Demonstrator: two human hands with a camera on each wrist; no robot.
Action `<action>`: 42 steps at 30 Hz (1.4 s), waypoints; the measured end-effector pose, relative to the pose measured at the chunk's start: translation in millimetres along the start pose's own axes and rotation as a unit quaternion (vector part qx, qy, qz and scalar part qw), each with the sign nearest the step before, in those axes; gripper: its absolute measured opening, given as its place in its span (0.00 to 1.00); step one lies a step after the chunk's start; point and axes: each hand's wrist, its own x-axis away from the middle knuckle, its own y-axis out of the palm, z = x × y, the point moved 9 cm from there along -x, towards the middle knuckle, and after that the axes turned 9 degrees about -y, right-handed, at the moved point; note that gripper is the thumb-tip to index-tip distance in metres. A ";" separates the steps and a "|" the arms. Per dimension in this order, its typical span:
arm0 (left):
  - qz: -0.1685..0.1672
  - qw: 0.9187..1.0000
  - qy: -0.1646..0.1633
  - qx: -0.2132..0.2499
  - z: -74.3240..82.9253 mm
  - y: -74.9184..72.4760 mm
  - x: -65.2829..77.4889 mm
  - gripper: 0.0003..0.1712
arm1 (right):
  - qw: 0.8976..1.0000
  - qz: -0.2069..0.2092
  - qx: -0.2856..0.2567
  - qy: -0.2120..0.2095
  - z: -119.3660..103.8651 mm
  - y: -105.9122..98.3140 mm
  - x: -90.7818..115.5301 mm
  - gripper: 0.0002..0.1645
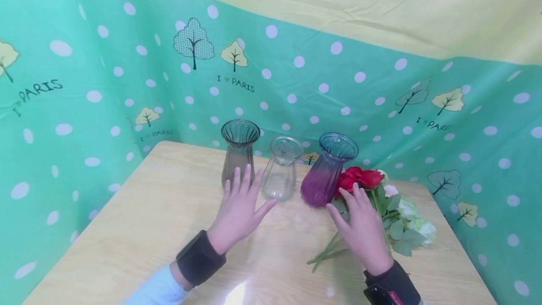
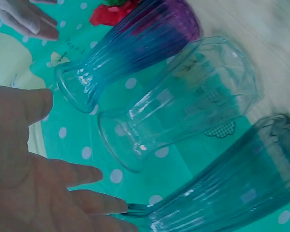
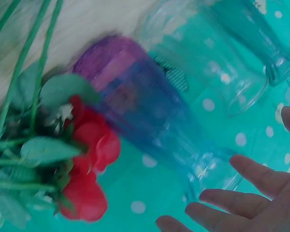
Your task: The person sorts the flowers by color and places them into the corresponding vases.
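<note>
Three fluted glass vases stand in a row at the back of the table: a grey one (image 1: 241, 154), a clear one (image 1: 279, 175) and a blue-and-purple one (image 1: 325, 173). My left hand (image 1: 239, 208) is spread with straight fingers, overlapping the grey vase's lower part in the head view and holding nothing. The right hand (image 1: 362, 229), fingers extended and also holding nothing, hovers by the blue-and-purple vase and a bunch of flowers. Red blooms (image 3: 92, 164) lie beside that vase, with green leaves (image 1: 397, 229) and pale blooms (image 1: 427, 232) further right.
The wooden table (image 1: 139, 229) has its far edge against a green dotted curtain (image 1: 271, 60), which also closes in both sides. Flower stems (image 1: 326, 251) point toward the table's near side. Black bands (image 1: 201, 258) wrap both wrists.
</note>
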 end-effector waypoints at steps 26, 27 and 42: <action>-0.049 0.956 0.103 0.270 97.3 41.1 -49.7 0.40 | 0.997 -0.003 -0.007 0.071 71.1 -36.1 16.3 0.37; -0.050 0.955 0.098 0.275 97.5 44.6 -53.6 0.40 | 0.997 -0.007 -0.006 0.076 74.2 -35.1 16.6 0.37; -0.060 0.951 0.055 0.300 101.5 80.5 -88.2 0.43 | 0.984 -0.056 -0.062 0.159 122.9 -13.6 19.6 0.33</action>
